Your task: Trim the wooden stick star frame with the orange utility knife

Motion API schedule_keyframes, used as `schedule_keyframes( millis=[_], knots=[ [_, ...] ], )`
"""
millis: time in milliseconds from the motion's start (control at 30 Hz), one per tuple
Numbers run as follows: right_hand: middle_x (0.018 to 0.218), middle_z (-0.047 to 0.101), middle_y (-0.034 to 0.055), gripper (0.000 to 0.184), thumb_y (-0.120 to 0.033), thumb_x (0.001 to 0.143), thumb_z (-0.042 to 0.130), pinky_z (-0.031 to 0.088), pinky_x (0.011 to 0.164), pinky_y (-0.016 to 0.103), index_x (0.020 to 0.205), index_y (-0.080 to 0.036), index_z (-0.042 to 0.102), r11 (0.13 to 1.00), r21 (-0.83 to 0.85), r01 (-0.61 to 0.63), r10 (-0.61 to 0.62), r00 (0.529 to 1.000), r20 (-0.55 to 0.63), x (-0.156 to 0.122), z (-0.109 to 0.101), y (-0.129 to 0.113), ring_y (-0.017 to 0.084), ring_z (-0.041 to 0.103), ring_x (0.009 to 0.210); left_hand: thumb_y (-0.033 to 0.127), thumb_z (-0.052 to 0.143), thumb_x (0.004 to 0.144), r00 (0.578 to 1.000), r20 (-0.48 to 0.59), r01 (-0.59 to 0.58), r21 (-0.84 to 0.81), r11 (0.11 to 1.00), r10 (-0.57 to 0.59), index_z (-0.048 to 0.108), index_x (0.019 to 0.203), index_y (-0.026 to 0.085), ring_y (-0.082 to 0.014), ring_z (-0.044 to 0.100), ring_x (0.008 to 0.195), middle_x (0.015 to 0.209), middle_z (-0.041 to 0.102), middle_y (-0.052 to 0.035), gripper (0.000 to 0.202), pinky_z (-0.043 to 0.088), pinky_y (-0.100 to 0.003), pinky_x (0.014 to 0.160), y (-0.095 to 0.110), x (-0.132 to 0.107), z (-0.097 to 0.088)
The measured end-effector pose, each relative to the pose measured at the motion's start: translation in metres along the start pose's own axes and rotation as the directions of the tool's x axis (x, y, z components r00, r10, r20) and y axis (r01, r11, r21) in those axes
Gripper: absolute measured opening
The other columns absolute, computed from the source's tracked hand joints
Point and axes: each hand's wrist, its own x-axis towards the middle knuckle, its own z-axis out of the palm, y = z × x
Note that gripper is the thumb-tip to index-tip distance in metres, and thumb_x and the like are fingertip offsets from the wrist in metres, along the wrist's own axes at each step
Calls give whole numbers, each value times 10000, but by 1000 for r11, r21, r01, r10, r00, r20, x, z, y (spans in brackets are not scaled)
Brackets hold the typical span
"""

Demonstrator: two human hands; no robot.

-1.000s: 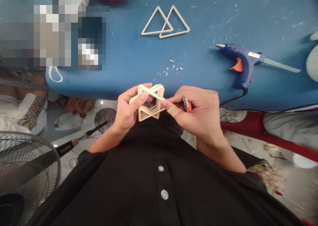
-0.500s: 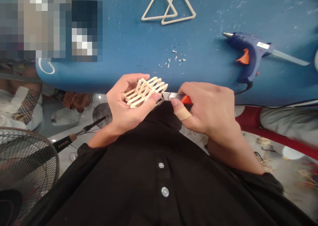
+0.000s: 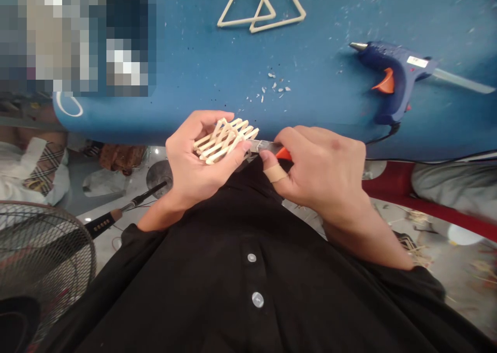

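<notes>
My left hand [image 3: 202,159] is closed around a small lattice of pale wooden sticks [image 3: 225,140], its thumb pressed along the near side. In my right hand [image 3: 320,169] is a utility knife [image 3: 267,147] with an orange handle part and a metal blade. The blade reaches the right edge of the stick lattice by my left thumb; whether it touches is hard to tell. A tan bandage [image 3: 276,173] wraps my right thumb. Both hands are above my lap at the near edge of the blue table [image 3: 186,84].
Two overlapping stick triangles [image 3: 256,19] lie at the back of the table. A blue glue gun [image 3: 402,73] with orange trigger and cord rests at right. Small whitish shavings [image 3: 274,86] are scattered mid-table. A standing fan [image 3: 46,270] is at lower left.
The knife and my right hand have shifted slightly left, closer along the lattice and my left thumb. My left hand keeps its hold. The view has tilted a little.
</notes>
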Motion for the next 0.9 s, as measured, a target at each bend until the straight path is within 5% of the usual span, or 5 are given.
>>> schedule_keyframes(
  millis=[167,433,633,900],
  knots=[
    [786,756,103,431,-544,1045,514,203,611,371,857,-217,722,999,-32,4,-5,1000,-22,-1,3,-1,242,651,715,459,996,817,999,25,39,1,999,-39,821,1091,424,-296,773,863,887,789,15,326,616,-514,737,-1,1,-2],
    [809,764,108,434,-545,1050,511,189,618,380,863,-211,717,999,-51,-16,14,999,-40,-1,6,-1,233,649,704,383,999,844,999,21,-50,31,998,49,824,1077,334,-200,731,731,860,797,32,296,598,-422,695,0,4,-4],
    [803,755,103,426,-540,1046,515,186,621,381,855,-212,706,998,-53,-30,27,998,-62,-4,8,-2,225,635,691,478,1024,787,998,62,28,-1,1000,-28,814,1071,361,-300,777,912,880,785,3,373,591,-475,737,-4,7,-5],
    [799,747,101,411,-526,1044,512,173,634,377,861,-211,703,998,-49,-39,37,998,-46,-4,9,-3,222,623,690,544,1031,765,996,85,39,23,999,-41,800,1051,337,-275,757,866,862,789,1,422,606,-473,708,-6,8,-9]
  ],
)
